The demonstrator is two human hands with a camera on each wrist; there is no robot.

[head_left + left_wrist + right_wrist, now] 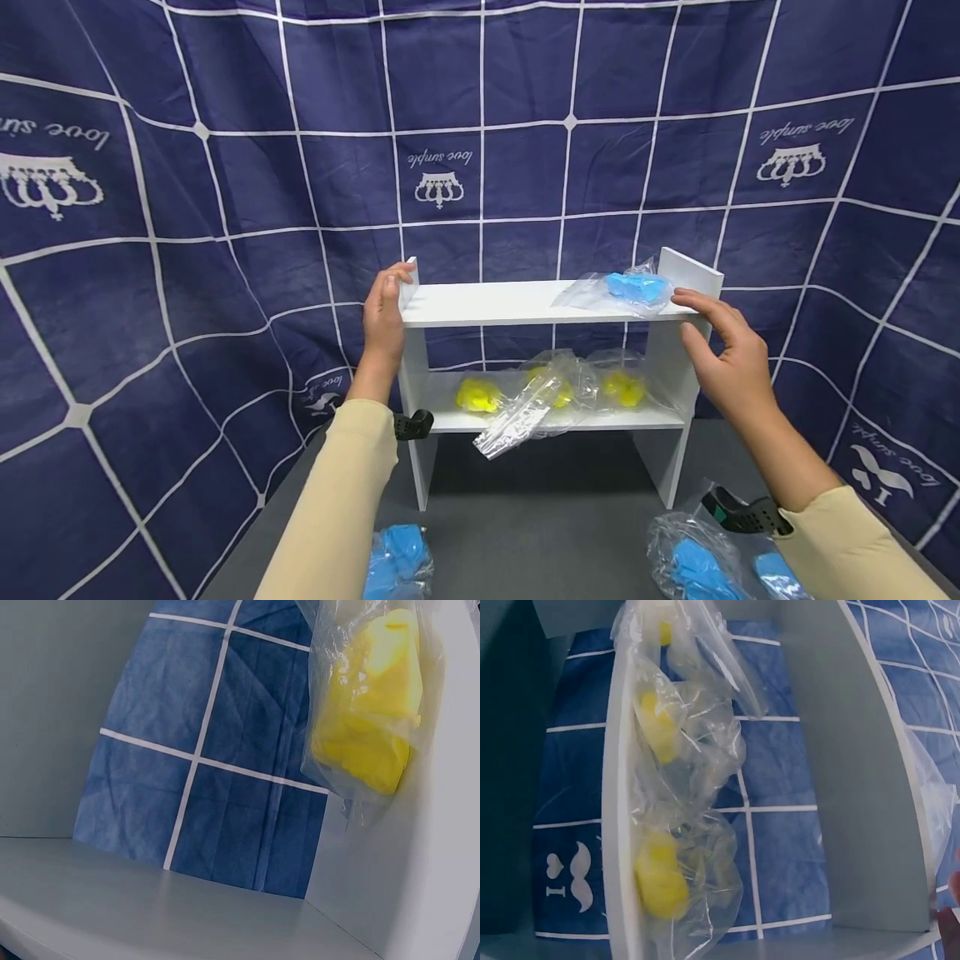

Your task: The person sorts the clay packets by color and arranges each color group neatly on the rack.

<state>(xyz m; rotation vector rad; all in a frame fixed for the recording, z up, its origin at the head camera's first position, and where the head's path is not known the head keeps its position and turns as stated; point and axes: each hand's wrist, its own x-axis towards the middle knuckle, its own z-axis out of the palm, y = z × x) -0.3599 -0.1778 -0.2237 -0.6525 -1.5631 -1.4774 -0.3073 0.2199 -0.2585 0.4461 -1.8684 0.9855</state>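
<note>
A white two-tier shelf [487, 305] stands upright before me. My left hand [386, 312] grips the top of its left side panel, fingers bent over the edge. By the right end of the upper board is my right hand [731, 354], with thumb and fingers spread apart. Its fingertips are beside a clear plastic bag with a blue item [636, 287] inside; I cannot tell whether they touch it. Along the lower board lie clear bags with yellow contents [478, 395], also seen as a yellow item [371, 705] in the left wrist view and a yellow item [660, 877] in the right.
A crumpled clear wrapper [517, 421] hangs over the lower board's front edge. On the dark table [540, 533] lie bagged blue items [397, 554] at front left and more blue items [697, 567] at front right. A navy checked cloth [525, 167] surrounds the back and sides.
</note>
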